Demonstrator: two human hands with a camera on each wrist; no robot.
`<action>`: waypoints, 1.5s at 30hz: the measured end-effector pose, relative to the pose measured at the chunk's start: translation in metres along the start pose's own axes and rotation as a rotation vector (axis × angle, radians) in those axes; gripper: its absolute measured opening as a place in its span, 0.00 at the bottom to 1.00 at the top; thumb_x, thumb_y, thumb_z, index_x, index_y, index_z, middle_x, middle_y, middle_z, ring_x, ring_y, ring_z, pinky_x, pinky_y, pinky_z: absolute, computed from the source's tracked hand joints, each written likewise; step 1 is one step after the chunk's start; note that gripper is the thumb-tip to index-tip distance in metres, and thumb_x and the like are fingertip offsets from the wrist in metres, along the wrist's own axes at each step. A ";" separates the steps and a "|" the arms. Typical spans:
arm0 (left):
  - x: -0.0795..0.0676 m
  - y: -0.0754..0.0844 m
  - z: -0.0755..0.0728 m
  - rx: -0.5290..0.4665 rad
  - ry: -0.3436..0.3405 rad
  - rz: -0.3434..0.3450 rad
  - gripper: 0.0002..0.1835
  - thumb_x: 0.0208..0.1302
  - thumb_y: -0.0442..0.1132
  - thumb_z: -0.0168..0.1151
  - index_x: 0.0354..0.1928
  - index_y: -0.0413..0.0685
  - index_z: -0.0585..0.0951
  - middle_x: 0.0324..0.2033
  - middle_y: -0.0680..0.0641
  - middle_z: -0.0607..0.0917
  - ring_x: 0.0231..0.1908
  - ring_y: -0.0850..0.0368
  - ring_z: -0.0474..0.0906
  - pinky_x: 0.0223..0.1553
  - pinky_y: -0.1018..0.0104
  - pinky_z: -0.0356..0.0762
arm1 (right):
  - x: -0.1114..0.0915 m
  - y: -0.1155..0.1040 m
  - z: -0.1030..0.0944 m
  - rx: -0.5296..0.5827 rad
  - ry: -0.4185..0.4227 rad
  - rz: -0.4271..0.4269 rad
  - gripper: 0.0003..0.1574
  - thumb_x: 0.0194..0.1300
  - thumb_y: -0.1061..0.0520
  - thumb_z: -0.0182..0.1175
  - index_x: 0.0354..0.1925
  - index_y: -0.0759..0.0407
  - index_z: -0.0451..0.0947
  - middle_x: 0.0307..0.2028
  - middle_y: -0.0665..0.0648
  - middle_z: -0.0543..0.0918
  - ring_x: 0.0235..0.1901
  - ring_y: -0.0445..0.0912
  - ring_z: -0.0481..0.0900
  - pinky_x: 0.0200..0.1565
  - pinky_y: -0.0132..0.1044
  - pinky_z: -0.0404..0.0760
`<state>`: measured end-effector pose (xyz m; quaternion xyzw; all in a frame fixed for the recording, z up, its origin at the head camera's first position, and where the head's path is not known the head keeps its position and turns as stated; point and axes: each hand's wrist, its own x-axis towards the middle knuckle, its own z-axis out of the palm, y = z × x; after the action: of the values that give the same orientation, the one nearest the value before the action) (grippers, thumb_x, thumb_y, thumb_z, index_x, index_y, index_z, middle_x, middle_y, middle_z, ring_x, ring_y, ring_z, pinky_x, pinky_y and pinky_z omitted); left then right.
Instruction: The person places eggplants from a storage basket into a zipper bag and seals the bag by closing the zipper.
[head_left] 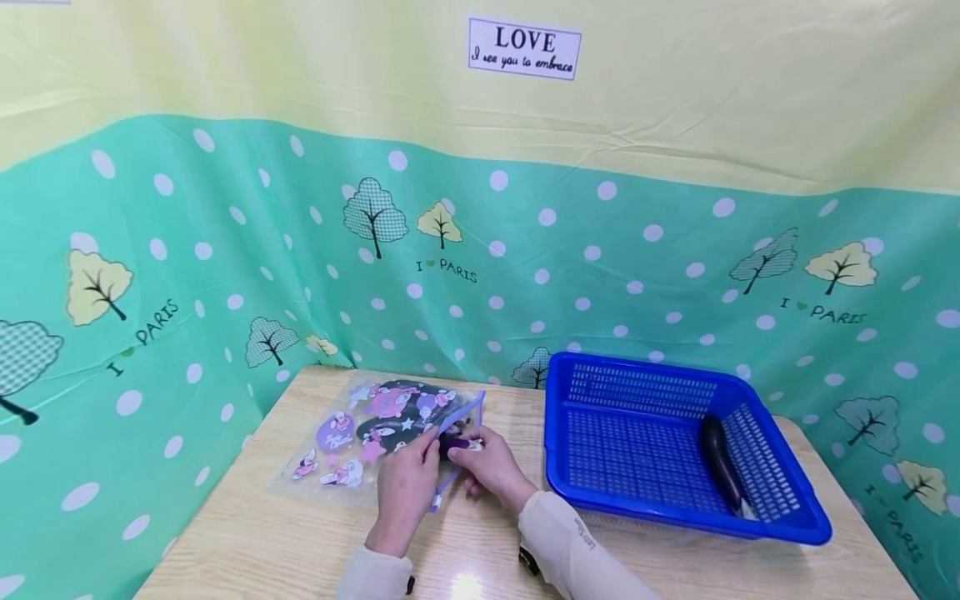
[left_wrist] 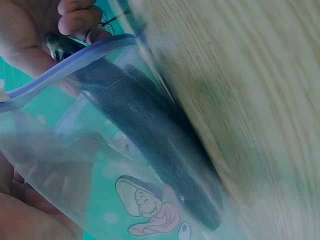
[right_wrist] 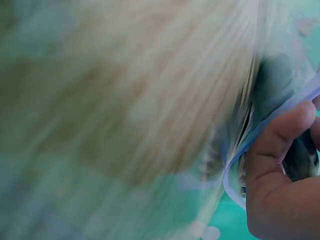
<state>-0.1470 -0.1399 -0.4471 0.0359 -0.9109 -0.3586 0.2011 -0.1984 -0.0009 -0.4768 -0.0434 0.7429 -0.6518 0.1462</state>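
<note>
A clear zip bag [head_left: 341, 475] with cartoon prints and a purple zip edge lies on the table, several dark eggplants [head_left: 390, 429] inside it. My left hand [head_left: 408, 479] pinches the bag's rim at its mouth. In the same mouth my right hand [head_left: 491, 467] grips an eggplant [head_left: 453, 446] near its stem end. The left wrist view shows this eggplant [left_wrist: 150, 130] lying mostly inside the plastic, its stem end out past the zip edge by the right hand's fingers [left_wrist: 80, 22]. In the right wrist view the thumb [right_wrist: 285, 130] bends beside the stem end.
A blue plastic basket [head_left: 622, 504] with slotted sides stands to the right of the hands. One more eggplant [head_left: 722, 462] leans along its right wall. Behind the wooden table [head_left: 247, 533] hangs a green and yellow curtain [head_left: 465, 333] with printed trees and dots.
</note>
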 end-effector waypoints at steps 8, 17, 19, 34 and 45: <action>0.000 -0.002 0.001 0.005 0.020 0.021 0.14 0.69 0.35 0.64 0.54 0.40 0.86 0.43 0.36 0.88 0.28 0.46 0.84 0.25 0.56 0.77 | -0.002 -0.001 -0.005 0.018 -0.089 -0.001 0.28 0.64 0.69 0.55 0.63 0.71 0.74 0.28 0.67 0.84 0.13 0.45 0.78 0.18 0.40 0.82; 0.001 -0.002 0.001 0.001 -0.001 -0.005 0.14 0.69 0.35 0.63 0.55 0.40 0.86 0.41 0.36 0.88 0.16 0.58 0.68 0.19 0.63 0.65 | 0.007 0.000 -0.003 -0.508 -0.114 -0.208 0.16 0.69 0.59 0.65 0.54 0.61 0.85 0.21 0.55 0.83 0.12 0.41 0.76 0.18 0.39 0.80; 0.001 -0.002 0.001 -0.003 -0.006 -0.009 0.15 0.69 0.35 0.63 0.55 0.40 0.85 0.37 0.37 0.88 0.15 0.58 0.67 0.18 0.63 0.65 | 0.010 -0.002 0.000 -0.698 -0.079 -0.292 0.13 0.68 0.56 0.67 0.48 0.59 0.88 0.24 0.52 0.85 0.18 0.40 0.77 0.25 0.38 0.81; 0.002 -0.001 0.002 -0.009 -0.001 0.011 0.14 0.69 0.35 0.63 0.55 0.40 0.85 0.40 0.37 0.88 0.17 0.60 0.69 0.18 0.64 0.66 | 0.017 -0.010 0.016 -1.077 0.032 -0.406 0.13 0.66 0.50 0.69 0.42 0.58 0.87 0.31 0.54 0.85 0.32 0.50 0.84 0.36 0.44 0.83; 0.000 -0.003 0.004 0.003 -0.011 -0.001 0.14 0.68 0.35 0.64 0.54 0.41 0.86 0.45 0.37 0.88 0.22 0.53 0.77 0.21 0.60 0.71 | -0.056 -0.062 -0.023 -0.909 0.052 -0.509 0.15 0.69 0.57 0.63 0.50 0.65 0.84 0.45 0.62 0.87 0.46 0.55 0.85 0.48 0.47 0.83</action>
<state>-0.1489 -0.1394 -0.4521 0.0344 -0.9125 -0.3575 0.1958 -0.1597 0.0264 -0.4045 -0.2655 0.9202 -0.2792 -0.0691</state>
